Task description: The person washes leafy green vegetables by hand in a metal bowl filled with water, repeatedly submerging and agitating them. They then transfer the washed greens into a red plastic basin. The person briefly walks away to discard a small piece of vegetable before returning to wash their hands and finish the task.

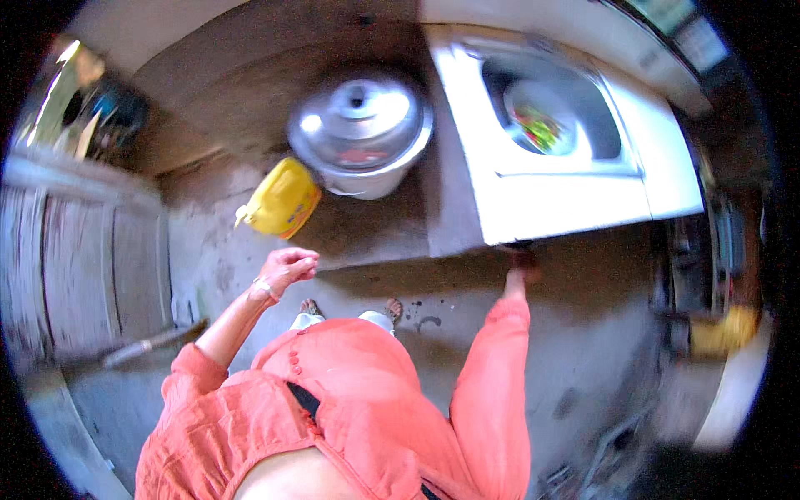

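My left hand (288, 267) hovers just below a yellow plastic container (283, 198), apart from it. Its fingers are curled together, and nothing shows in them. My right hand (523, 265) reaches to the front edge of the white counter (567, 200), by a small dark thing under that edge. Shadow and blur hide its fingers, so a hold there cannot be made out. In the counter sits a metal sink (612, 137) with a round bowl (569, 125) in it. Green and red vegetable pieces (537, 129) lie in the bowl.
A large lidded metal pot (362, 125) stands on the brown ledge (383, 225) left of the sink. Wooden door panels (79, 258) line the left side. A yellow object (725, 332) and blurred shelving are at the right. My feet are on the grey floor (458, 350).
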{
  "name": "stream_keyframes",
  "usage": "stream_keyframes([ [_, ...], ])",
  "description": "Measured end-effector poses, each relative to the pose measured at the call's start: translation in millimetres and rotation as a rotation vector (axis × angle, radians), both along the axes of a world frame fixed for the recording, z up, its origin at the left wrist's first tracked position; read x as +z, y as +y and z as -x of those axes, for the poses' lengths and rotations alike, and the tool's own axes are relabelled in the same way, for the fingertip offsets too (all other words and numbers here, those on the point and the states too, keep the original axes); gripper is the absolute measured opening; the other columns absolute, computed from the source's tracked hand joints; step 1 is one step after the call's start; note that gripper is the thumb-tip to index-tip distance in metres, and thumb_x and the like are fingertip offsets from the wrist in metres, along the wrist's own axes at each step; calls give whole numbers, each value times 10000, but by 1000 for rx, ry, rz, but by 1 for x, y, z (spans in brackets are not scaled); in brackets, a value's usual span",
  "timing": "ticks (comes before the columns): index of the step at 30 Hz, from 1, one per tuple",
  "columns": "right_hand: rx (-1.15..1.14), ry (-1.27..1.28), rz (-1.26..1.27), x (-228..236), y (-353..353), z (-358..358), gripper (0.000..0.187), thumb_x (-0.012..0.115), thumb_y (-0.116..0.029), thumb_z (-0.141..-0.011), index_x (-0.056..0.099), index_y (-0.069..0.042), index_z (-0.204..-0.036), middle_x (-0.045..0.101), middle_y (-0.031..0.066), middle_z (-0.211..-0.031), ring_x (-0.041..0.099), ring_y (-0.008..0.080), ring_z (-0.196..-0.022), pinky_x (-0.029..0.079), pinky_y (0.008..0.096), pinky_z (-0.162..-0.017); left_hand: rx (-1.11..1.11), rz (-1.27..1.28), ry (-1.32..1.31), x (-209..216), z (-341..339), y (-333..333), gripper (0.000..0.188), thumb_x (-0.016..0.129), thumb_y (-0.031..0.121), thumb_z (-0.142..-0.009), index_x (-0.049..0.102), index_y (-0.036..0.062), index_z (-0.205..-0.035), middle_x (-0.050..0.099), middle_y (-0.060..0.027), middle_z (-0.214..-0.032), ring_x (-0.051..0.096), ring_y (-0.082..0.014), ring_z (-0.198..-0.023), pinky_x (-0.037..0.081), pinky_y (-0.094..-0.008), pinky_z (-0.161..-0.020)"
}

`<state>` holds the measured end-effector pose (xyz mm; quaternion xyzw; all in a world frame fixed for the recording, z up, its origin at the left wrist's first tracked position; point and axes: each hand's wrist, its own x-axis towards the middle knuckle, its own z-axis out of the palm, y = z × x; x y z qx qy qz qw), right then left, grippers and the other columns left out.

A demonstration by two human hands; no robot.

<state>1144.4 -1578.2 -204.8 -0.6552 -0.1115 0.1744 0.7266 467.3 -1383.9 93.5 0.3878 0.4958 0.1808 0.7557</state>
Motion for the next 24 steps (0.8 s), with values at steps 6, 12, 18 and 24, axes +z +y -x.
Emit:
stream_keyframes([
  [6,31,220,466,-16,-2,300,212,665,-80,-742,549,-88,-920,562,103,-851,545,236,-732,481,390,-597,236,-26,114,23,110,-27,210,630,183,-866,629,35,-1016,637,-44,-875,608,-97,-756,532,-251,-725],
  [12,95,216,656,-44,-50,355,58,627,-58,-705,583,-74,-740,541,71,-599,510,198,-470,396,325,-378,296,52,-140,-26,202,-24,160,546,177,-919,602,36,-968,630,-28,-843,613,-105,-756,532,-263,-726],
  [18,477,398,638,38,45,551,153,474,-181,-759,518,-87,-647,483,13,-579,447,167,-469,333,309,-391,449,81,-408,-22,329,-7,221,482,139,-944,521,20,-1127,618,-57,-952,614,-137,-848,523,-313,-808],
  [24,998,-202,814,122,147,753,107,584,-90,-834,622,5,-804,607,66,-692,519,109,-482,429,245,-427,594,36,-304,-32,433,-6,246,538,145,-917,539,25,-1131,607,-44,-982,597,-124,-872,517,-307,-805],
])
